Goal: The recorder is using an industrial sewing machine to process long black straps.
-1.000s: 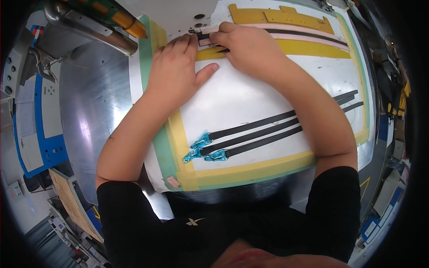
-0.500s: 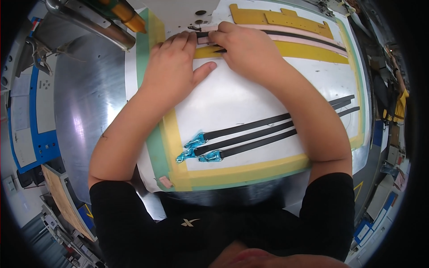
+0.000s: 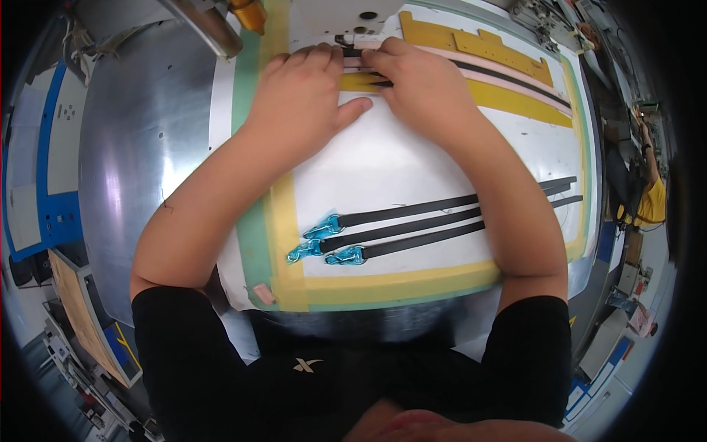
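At the far side of the white work surface (image 3: 412, 162), both hands are at a black strap (image 3: 508, 85) lying along a pink strip (image 3: 451, 54). My left hand (image 3: 302, 96) lies over the strap's left end, fingers straight and thumb spread. My right hand (image 3: 427, 81) is closed, with its fingertips on the same strap. A small dark pointed tip (image 3: 381, 83) shows under the right hand; what it belongs to is hidden. Closer to me lie three black straps (image 3: 409, 215) with blue-wrapped metal clips (image 3: 313, 249) at their left ends; my right forearm crosses over them.
A white sewing machine head (image 3: 339, 18) stands just beyond my hands. Yellow templates (image 3: 471, 48) lie at the far right, and a yellow strip (image 3: 515, 104) runs beside the pink one. A metal tube (image 3: 213, 33) stands at the far left. Another person in yellow (image 3: 652, 199) is off right.
The whole view has shifted and tilted slightly. Both hands stay at the strap in about the same pose, and the three clipped straps have not moved on the surface.
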Available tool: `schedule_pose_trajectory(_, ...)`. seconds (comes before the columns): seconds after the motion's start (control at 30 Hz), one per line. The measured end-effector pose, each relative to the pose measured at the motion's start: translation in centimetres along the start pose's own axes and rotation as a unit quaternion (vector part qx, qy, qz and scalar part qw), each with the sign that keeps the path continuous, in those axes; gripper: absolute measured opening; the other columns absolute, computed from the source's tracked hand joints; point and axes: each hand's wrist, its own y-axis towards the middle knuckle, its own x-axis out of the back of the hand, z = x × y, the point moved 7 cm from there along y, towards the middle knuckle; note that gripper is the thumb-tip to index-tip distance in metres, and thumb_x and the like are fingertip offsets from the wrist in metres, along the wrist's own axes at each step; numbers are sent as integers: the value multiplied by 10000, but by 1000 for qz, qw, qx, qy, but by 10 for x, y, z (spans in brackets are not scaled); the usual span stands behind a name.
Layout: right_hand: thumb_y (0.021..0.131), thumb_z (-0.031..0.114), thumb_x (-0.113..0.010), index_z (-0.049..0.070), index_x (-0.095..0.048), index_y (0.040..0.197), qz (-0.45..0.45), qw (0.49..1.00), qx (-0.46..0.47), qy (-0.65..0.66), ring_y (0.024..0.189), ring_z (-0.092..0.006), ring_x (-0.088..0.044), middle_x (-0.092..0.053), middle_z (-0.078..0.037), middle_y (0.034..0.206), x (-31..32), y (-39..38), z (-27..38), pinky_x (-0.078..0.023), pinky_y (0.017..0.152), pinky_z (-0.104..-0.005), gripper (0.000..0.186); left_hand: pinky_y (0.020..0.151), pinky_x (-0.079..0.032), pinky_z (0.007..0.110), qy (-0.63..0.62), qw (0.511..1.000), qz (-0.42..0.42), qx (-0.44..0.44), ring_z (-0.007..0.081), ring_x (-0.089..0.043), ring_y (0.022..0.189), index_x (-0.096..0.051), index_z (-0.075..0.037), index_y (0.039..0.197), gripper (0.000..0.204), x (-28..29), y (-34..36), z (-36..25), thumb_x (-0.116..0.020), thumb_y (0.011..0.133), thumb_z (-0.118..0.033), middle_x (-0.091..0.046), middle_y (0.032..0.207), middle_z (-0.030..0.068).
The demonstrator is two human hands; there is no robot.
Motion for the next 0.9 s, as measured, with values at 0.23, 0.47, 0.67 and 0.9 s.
schedule_pose_trajectory(0.23,852,107,-677,95,-731,1161,4,1000,1,0,1018,-306,-693,-673,-89,1091,2,4,1,-569,844,-433,314,1009,-447,440,7,1000,-18,2,311,-639,1143,-637,44,1313,656,4,3,-1,-678,936,-491,-678,1211,169)
schedule_pose_trajectory(0.47,857,101,-653,95,-729,1167,1,1000,-12,-3,1011,-324,-695,-672,-94,1088,-1,1,2,-572,833,-446,319,955,-459,425,16,998,-54,26,304,-666,1035,-715,-10,1090,506,-1,6,-7,-675,929,-488,-711,1064,138)
schedule_pose_trajectory(0.67,891,64,-595,123,-721,1231,24,1000,-11,-10,1039,-307,-696,-672,-84,1119,9,-5,-13,-567,866,-443,367,965,-462,420,18,998,-60,23,304,-660,1065,-706,3,1134,522,0,3,-8,-647,948,-481,-708,1100,150)
schedule_pose_trajectory(0.9,887,66,-612,148,-727,1251,-35,997,-64,22,1038,-302,-692,-693,-53,1151,12,-30,-33,-558,880,-433,390,963,-455,438,22,994,-101,19,305,-655,1042,-721,-2,1099,482,3,1,-8,-651,947,-454,-709,1047,140)
